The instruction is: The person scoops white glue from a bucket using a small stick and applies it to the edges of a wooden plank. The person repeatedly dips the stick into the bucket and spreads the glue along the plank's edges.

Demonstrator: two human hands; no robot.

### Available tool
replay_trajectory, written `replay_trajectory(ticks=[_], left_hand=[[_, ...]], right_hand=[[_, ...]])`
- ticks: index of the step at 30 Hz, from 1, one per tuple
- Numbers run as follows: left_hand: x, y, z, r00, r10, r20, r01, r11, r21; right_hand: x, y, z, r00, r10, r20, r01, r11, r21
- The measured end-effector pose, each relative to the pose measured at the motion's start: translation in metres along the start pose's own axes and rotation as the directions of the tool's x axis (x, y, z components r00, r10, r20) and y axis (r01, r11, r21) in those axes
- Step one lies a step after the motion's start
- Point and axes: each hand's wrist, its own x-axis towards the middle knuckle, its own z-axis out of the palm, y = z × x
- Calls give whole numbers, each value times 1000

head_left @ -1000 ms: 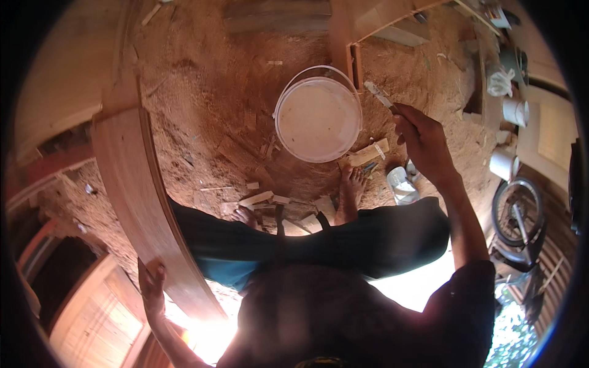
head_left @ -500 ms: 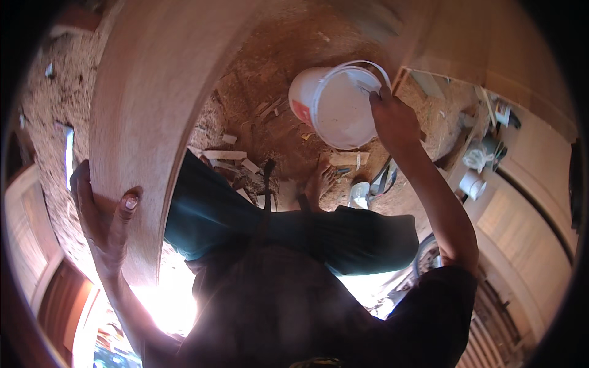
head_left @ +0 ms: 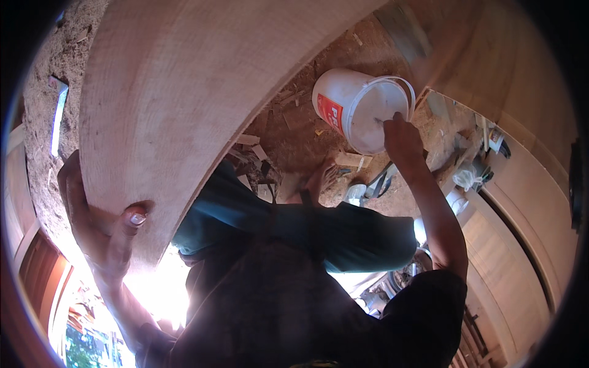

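Note:
A long, wide wooden board (head_left: 165,110) with a curved edge stands across the left side, its near end by my left leg. My left hand (head_left: 101,227) is closed round that near end, thumb on the face turned to me and fingers behind. On the right, a white bucket (head_left: 343,92) with a red label and a raised handle leans toward me, its whitish round top facing me. My right hand (head_left: 404,138) is closed at the right of that top. A small, thin, dark tip sticks out of its fingers against the white; what it belongs to is hidden.
Wood offcuts (head_left: 353,160) and shavings lie on the brown floor by my bare foot (head_left: 320,181). A clear container (head_left: 356,194) stands near my knee. Large wooden panels (head_left: 515,245) line the right side, with a clear plastic bag (head_left: 467,178) beside them.
In the picture, the board's far end has swung right and covers more of the floor. The bucket appears farther right, and my right hand has come lower on its top. My left hand keeps its hold.

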Motion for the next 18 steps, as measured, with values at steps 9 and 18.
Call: replay_trajectory(ticks=[9, 18], left_hand=[[5, -3, -3, 1000, 14, -6, -14, 1000, 18], [10, 3, -2, 999, 48, 7, -48, 998, -50]], right_hand=[[-13, -7, 38, 999, 37, 3, -36, 946, 321], [-12, -21, 43, 998, 63, 13, -59, 819, 571]])
